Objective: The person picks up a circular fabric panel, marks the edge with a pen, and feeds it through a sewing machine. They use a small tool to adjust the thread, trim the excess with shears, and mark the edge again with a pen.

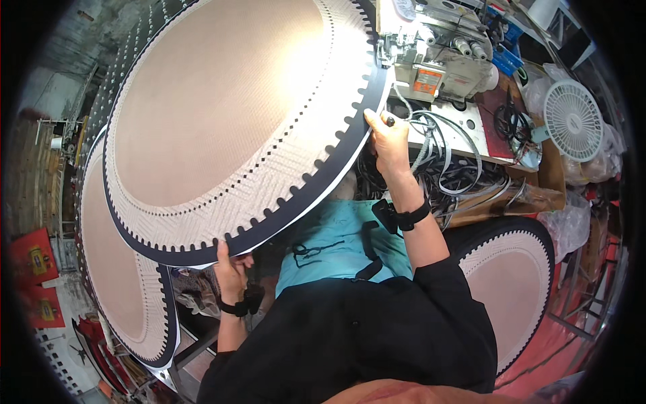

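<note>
A large round mat (pixel 222 114) fills the upper left, with a beige middle, a cream patterned band and a dark notched border. Its edge at the upper right meets the head of a sewing machine (pixel 431 50). My right hand (pixel 390 145) is closed on the border just below the machine head; a small dark thing (pixel 390 122) shows by its fingers, too small to name. On the near lower edge my left hand (pixel 232 276) grips the border, thumb on top and the other fingers partly hidden underneath. A white rim shows along the border's outer side.
Another similar mat (pixel 111 249) hangs below at left, and a third mat (pixel 508 289) stands at right behind my arm. Loose white cords (pixel 464 158) trail off the machine table. A white fan (pixel 572 120) and black scissors (pixel 509 118) are at right.
</note>
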`<move>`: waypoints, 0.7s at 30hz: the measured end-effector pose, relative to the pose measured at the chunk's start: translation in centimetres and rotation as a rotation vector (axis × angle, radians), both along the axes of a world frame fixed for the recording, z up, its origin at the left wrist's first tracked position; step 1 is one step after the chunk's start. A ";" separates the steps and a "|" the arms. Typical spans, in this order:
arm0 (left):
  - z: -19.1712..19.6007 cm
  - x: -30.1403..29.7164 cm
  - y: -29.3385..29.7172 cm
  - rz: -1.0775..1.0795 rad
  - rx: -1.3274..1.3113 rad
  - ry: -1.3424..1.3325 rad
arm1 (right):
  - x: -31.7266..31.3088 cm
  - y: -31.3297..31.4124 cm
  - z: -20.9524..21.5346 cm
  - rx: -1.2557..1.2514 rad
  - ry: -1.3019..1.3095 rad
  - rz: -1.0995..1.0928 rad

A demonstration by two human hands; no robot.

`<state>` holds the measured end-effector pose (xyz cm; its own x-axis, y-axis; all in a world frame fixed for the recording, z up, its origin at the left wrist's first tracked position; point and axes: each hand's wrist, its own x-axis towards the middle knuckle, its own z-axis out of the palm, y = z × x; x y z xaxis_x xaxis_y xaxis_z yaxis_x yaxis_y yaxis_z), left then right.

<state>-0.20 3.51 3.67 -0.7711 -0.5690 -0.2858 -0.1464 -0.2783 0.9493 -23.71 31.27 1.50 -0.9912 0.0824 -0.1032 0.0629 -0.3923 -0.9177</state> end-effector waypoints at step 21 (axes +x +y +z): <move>-3.6 -4.7 9.3 -0.590 0.053 -0.139 | 12.2 -6.4 -0.4 -0.119 -0.046 0.338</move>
